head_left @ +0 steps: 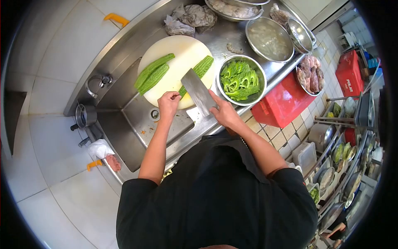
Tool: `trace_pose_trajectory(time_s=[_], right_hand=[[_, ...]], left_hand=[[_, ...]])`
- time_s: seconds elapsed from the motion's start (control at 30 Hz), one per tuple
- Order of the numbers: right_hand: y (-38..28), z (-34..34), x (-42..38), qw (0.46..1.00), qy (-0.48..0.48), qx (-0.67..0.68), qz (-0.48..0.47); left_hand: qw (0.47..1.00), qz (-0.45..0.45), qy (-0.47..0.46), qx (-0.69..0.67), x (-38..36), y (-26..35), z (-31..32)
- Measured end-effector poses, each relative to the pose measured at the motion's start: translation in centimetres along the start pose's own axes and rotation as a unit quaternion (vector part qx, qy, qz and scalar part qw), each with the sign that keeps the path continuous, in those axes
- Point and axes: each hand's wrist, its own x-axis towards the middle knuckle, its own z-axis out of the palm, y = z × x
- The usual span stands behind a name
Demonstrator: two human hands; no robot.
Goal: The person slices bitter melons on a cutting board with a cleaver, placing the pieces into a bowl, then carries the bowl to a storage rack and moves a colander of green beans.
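Note:
My right hand grips the handle of a wide-bladed cleaver. The blade lies across a green, ridged bitter melon on a round white cutting board and hides its middle. At the melon's near end, my left hand is closed, its fingertips pinched against the tip. Two more bitter melons rest side by side on the board's left part. Right of the board, a metal bowl holds cut green bitter melon pieces.
The board sits over a steel sink with a tap. Plastic bags and a bowl of cloudy water stand along the counter's back. A red box is at the right, below a bowl of meat. Shelves lie beyond.

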Motion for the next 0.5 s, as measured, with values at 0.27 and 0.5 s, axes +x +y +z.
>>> trace_pose_trajectory(time_s=[0.27,0.5], right_hand=[[-0.6,3.9,4.6,0.998,0.000,0.063,0.012],[1.4,1.4,-2.9,0.999,-0.020,-0.007,-0.031]], left_hand=[[1.000,-0.001,-0.015,0.020,-0.1,0.8,-0.7],[0.999,-0.034,-0.002,-0.024,-0.1,0.4,-0.3]])
